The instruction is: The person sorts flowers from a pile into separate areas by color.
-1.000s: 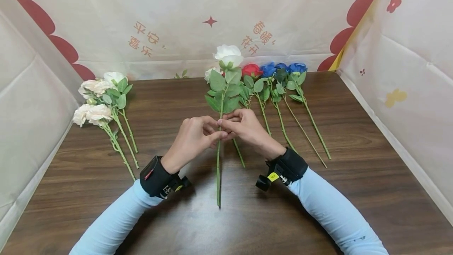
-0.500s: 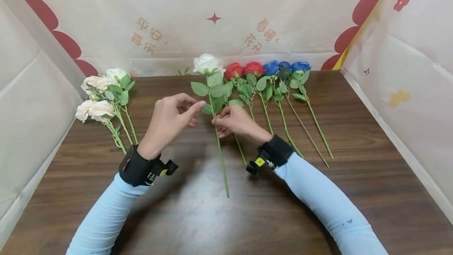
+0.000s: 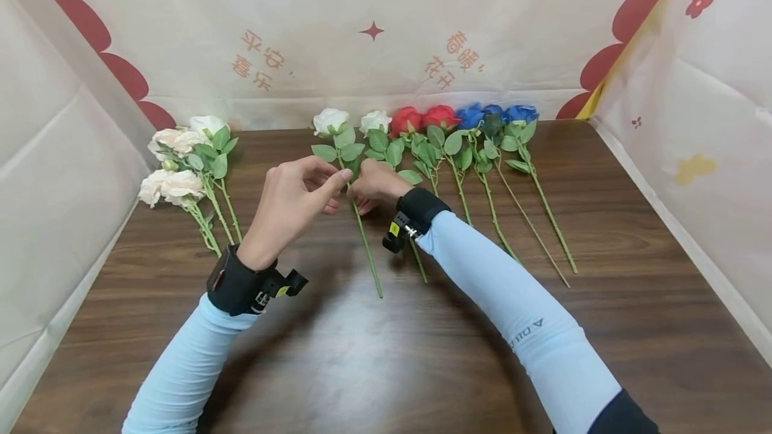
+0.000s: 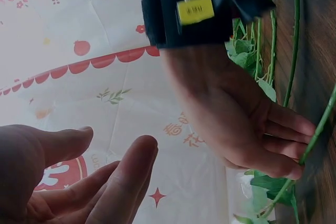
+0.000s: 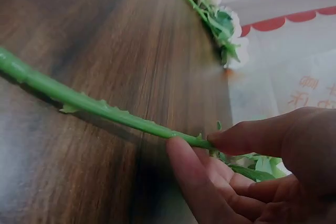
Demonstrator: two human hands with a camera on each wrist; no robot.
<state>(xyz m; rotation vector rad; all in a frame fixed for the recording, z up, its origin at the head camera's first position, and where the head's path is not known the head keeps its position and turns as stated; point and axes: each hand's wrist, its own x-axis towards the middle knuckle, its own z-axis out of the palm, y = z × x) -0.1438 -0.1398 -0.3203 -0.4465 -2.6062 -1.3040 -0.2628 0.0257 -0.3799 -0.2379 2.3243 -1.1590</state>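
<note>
A white rose (image 3: 331,122) with a long green stem (image 5: 113,113) lies at the left end of the row on the table. My right hand (image 3: 377,183) pinches that stem between thumb and fingers below the leaves; the right wrist view shows the grip close up. My left hand (image 3: 299,199) hovers just left of the stem, fingers loosely bent and thumb apart, holding nothing. In the left wrist view the left fingers (image 4: 123,177) stand in the air, away from the right hand. A second white rose (image 3: 376,120) lies just right of the first.
Two red roses (image 3: 441,116) and several blue roses (image 3: 520,114) continue the row to the right, stems toward me. Several pale roses (image 3: 183,185) lie at the table's left side. Printed cloth walls (image 3: 338,65) stand behind and on both sides of the wooden table (image 3: 338,367).
My left hand has let go of the stem and moved left. My right hand has carried the white rose left and away from me, down beside the other white rose.
</note>
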